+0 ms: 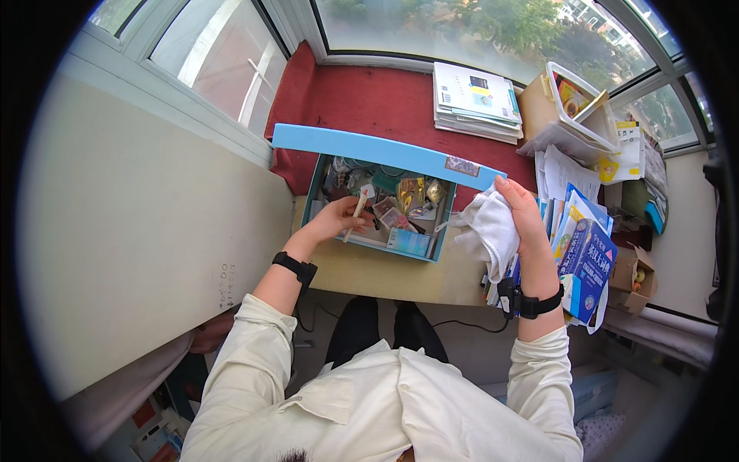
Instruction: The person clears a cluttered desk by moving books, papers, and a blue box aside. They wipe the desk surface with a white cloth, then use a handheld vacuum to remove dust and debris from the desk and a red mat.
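My left hand is over the left part of an open light-blue box, pinching a slim cream-coloured pen-like stick with a reddish tip. Inside the box lie small packets, a gold-coloured packet, a pink palette-like case and a pale blue flat carton. Along the box's back side its long blue lid is tilted up. My right hand grips a white cloth at the lid's right end; whether the fingers also hold the lid is hidden.
The box rests on a pale tabletop. Behind it, red fabric covers the window ledge, bearing a stack of booklets and a plastic bin. Books, with a thick blue dictionary, crowd the right. A cardboard box stands beyond.
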A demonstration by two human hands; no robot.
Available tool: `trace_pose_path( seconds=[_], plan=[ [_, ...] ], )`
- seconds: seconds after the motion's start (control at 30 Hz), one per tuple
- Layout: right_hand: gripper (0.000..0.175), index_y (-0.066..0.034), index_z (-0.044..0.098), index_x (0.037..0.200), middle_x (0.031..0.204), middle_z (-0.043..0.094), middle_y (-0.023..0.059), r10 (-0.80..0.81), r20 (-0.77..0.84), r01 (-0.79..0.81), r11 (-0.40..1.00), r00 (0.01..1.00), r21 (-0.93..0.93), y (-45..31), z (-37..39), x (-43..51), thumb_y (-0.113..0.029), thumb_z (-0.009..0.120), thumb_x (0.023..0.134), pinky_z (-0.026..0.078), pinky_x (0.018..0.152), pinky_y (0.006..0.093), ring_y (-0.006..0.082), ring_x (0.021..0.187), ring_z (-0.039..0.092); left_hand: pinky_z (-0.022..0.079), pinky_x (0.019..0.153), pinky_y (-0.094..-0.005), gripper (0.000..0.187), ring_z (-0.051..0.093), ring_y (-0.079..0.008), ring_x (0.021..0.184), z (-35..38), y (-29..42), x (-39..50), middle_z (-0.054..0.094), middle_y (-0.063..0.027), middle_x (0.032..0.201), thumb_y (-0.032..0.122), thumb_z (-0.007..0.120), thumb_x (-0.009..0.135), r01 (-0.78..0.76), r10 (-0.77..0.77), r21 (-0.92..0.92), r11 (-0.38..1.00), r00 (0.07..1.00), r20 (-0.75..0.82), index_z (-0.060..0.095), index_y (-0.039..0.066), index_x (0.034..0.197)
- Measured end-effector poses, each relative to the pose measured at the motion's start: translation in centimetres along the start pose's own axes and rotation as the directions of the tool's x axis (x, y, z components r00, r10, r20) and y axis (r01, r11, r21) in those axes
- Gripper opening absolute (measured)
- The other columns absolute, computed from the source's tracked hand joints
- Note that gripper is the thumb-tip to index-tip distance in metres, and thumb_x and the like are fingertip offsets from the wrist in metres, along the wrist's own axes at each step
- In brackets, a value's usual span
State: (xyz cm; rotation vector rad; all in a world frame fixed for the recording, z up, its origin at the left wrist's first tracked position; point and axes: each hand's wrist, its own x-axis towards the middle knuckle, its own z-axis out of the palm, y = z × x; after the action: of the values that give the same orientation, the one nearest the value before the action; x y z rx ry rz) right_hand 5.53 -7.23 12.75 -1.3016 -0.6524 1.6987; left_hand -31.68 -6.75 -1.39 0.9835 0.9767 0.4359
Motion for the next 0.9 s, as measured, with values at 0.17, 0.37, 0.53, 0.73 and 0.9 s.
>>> trace_pose_path(
  seconds=[0.17, 0.37, 0.53, 0.73, 0.9],
  plan=[
    [0.022, -0.0082, 0.066, 0.095, 0.082, 0.069, -0.0003, 0.011, -0.032, -0.011, 1.000, 0.999, -0.001, 0.0, 0.1, 0.5, -0.029, 0.060, 0.100, 0.052, 0.061, 0.0250, 0.0087, 0.068, 0.064, 0.058, 0.092, -0.0455, 0.035, 0.064, -0.0323, 0.115, 0.2, 1.6, 0.0, 0.062, -0.0211, 0.123, 0.012, 0.059, 0.099, 0.136, -0.136, -0.194, 0.971, 0.991, 0.018, 0.047, -0.002, 0.129],
    [0.020, -0.0069, 0.066, 0.097, 0.087, 0.070, 0.0012, 0.018, -0.035, -0.018, 1.000, 0.999, 0.021, 0.7, -0.1, 0.7, -0.026, 0.062, 0.099, 0.053, 0.065, 0.0249, 0.0096, 0.072, 0.065, 0.059, 0.089, -0.0492, 0.047, 0.063, -0.0413, 0.113, 0.7, 2.5, -0.7, 0.059, -0.0293, 0.123, 0.014, 0.054, 0.101, 0.062, -0.022, -0.568, 0.821, 0.997, 0.077, 0.034, 0.004, 0.143],
    [0.021, -0.0050, 0.067, 0.103, 0.089, 0.071, 0.0024, 0.061, -0.036, -0.059, 0.997, 0.997, 0.059, 1.6, 0.2, -0.8, -0.025, 0.062, 0.099, 0.054, 0.066, 0.0254, 0.0110, 0.074, 0.067, 0.058, 0.088, -0.0526, 0.070, 0.067, -0.0433, 0.106, 2.0, 3.9, -3.0, 0.061, -0.0312, 0.117, 0.011, 0.051, 0.102, -0.036, 0.172, -0.623, 0.782, 0.972, 0.159, 0.009, 0.022, 0.157],
    [0.023, -0.0037, 0.067, 0.107, 0.090, 0.071, 0.0034, 0.102, -0.036, -0.100, 0.994, 0.994, 0.050, 3.0, 0.3, -2.2, -0.025, 0.062, 0.099, 0.054, 0.067, 0.0254, 0.0111, 0.075, 0.067, 0.060, 0.081, -0.0526, 0.074, 0.070, -0.0421, 0.096, 3.8, 4.7, -5.8, 0.064, -0.0300, 0.107, 0.012, 0.053, 0.101, -0.082, 0.174, -0.571, 0.817, 0.979, 0.108, 0.007, 0.024, 0.158],
    [0.023, -0.0038, 0.066, 0.107, 0.091, 0.071, 0.0041, 0.131, -0.032, -0.130, 0.990, 0.991, 0.049, 3.3, 0.3, -2.6, -0.025, 0.062, 0.099, 0.056, 0.068, 0.0257, 0.0117, 0.076, 0.068, 0.060, 0.081, -0.0529, 0.066, 0.070, -0.0422, 0.097, 4.6, 4.8, -6.8, 0.064, -0.0305, 0.109, 0.013, 0.051, 0.102, -0.091, 0.129, -0.505, 0.858, 0.991, 0.041, 0.012, 0.020, 0.154]
  ],
)
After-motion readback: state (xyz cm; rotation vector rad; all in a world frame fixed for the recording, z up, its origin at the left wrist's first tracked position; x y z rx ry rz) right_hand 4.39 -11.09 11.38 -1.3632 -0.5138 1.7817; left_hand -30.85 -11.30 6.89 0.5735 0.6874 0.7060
